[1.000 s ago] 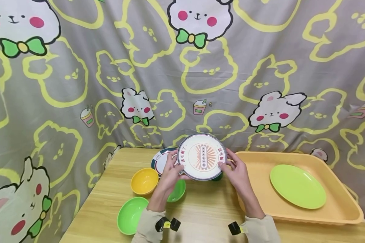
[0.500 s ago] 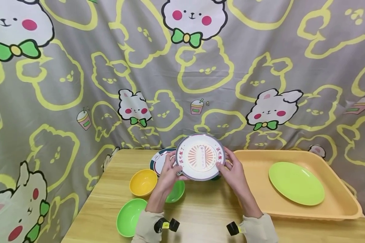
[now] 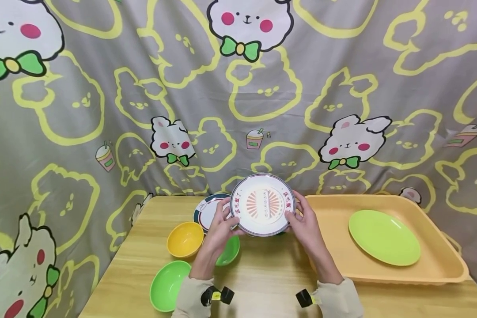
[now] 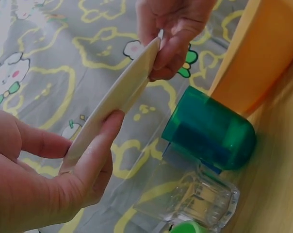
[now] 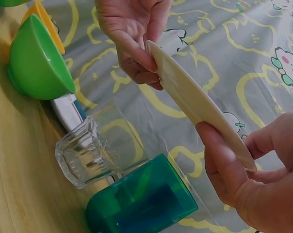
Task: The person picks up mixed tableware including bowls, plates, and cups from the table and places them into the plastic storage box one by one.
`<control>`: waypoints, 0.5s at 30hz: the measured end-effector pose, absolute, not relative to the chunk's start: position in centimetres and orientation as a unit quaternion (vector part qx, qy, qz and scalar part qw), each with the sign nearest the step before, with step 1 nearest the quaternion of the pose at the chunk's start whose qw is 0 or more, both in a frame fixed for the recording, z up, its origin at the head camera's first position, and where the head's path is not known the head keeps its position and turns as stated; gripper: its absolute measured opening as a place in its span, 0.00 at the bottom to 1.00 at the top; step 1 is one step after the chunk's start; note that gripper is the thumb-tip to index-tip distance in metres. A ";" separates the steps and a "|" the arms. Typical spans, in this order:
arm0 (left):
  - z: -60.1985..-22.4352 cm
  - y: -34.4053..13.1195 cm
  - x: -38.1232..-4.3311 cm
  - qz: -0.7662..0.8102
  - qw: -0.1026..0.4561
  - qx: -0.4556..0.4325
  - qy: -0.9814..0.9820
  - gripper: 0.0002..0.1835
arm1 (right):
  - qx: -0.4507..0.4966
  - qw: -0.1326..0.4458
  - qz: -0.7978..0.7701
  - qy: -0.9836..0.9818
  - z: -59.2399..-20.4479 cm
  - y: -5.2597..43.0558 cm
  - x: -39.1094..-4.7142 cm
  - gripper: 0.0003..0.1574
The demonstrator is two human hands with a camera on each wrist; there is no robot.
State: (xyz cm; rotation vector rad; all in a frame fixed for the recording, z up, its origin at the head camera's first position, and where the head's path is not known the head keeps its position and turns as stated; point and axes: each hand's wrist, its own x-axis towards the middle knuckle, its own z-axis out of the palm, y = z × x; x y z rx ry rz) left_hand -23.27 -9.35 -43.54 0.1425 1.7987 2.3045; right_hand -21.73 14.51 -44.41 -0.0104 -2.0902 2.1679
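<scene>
A round white plate (image 3: 263, 204) with a dark rim line, red characters and a sunburst print is held up above the table, its printed face toward the head camera. My left hand (image 3: 221, 223) pinches its left edge, thumb on the front and fingers behind. On the opposite edge my right hand (image 3: 305, 221) grips it the same way. Both wrist views show the plate's plain cream underside (image 4: 112, 99). Below and behind it stand a teal green cup (image 4: 212, 131) and a clear glass (image 5: 95, 148), mostly hidden by the plate in the head view.
Left on the wooden table (image 3: 135, 247) are a yellow bowl (image 3: 185, 240), a light green bowl (image 3: 168, 286), another green bowl (image 3: 229, 251) and a patterned plate (image 3: 207, 211). At right, an orange tray (image 3: 330, 260) holds a lime green plate (image 3: 384, 237). A patterned curtain (image 3: 222, 97) hangs behind.
The head view has shifted slightly, moving the table things a little left. Both hands keep the plate at nearly the same spot, with its tilt changing slightly.
</scene>
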 end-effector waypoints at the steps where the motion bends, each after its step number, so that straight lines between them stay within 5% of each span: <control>1: -43.5 -9.3 -23.3 0.781 0.106 0.051 0.613 0.35 | -0.004 0.068 0.719 -0.691 -44.3 14.5 -21.7 0.41; 15: -43.2 -10.7 -23.5 0.741 0.088 0.108 0.657 0.27 | -0.024 0.098 0.711 -0.696 -43.2 16.3 -20.9 0.36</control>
